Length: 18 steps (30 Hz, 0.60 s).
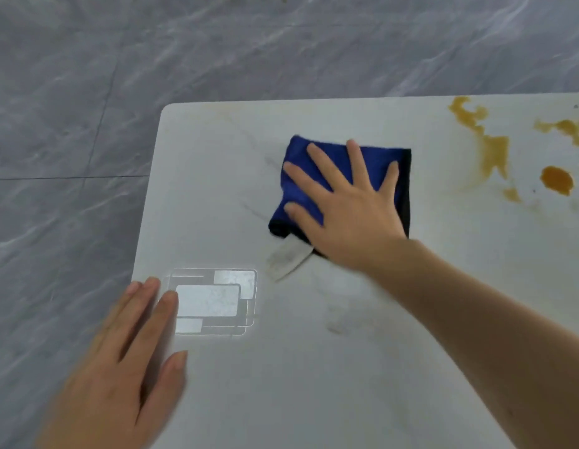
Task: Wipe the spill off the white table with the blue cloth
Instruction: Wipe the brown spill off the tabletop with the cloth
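While my palms lay flat:
Right hand (349, 205): fingers spread, pressed on cloth (392, 163)
Left hand (126, 361): relaxed on table (281, 367)
Spill (495, 150): right of cloth, apart

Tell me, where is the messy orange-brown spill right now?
In the head view, the orange-brown spill sits at the white table's far right, just right of the folded blue cloth under the right hand.

One white table (314, 367); one blue cloth (317, 157), folded, with one pale tag (288, 259) showing at its near edge; two hands in view, one left hand (119, 367) and one right hand (346, 202); five fingers countable on the right hand; brown spill (495, 153) in at least four separate patches; one bright rectangular reflection (213, 301) on the tabletop.
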Available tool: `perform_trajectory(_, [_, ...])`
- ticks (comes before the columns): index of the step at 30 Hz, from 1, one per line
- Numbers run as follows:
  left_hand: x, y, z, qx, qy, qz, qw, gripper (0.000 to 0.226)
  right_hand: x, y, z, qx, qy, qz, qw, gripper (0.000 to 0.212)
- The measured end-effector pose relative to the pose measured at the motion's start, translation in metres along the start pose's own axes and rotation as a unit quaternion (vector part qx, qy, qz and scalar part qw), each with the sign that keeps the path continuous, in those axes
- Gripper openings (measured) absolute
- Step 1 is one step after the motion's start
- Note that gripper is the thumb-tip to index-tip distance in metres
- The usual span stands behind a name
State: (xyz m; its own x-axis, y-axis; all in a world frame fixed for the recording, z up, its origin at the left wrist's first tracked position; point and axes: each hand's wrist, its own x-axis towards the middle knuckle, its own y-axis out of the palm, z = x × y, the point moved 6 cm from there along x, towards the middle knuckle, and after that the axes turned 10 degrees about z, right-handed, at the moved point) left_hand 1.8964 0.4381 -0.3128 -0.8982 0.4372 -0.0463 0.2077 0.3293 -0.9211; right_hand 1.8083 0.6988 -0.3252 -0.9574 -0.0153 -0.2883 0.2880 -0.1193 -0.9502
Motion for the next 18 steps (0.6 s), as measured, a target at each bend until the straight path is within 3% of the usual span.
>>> perform_trajectory(2, [-0.001, 0.0, 0.0, 0.005, -0.004, 0.004, 1.0, 0.062, 0.022, -0.008, -0.025, 0.009, 0.018, -0.003, 1.0, 0.06])
perform_trajectory(5, [-0.002, -0.001, -0.002, 0.013, -0.003, 0.01, 1.0, 0.063, 0.036, -0.022, -0.092, 0.053, 0.111, -0.003, 0.992, 0.055])
perform_trajectory(9, [0.0, -0.001, -0.001, 0.015, 0.0, 0.014, 1.0, 0.061, -0.007, -0.02, -0.155, 0.085, 0.235, 0.015, 0.968, 0.057])
perform_trajectory(13, [0.004, -0.002, 0.0, -0.02, 0.0, 0.021, 1.0, 0.059, -0.028, -0.005, -0.128, 0.065, 0.217, 0.024, 0.974, 0.061])
perform_trajectory(18, [0.006, -0.003, 0.002, -0.023, 0.027, 0.007, 0.999, 0.054, 0.012, -0.021, -0.132, 0.035, 0.144, 0.007, 0.989, 0.059])
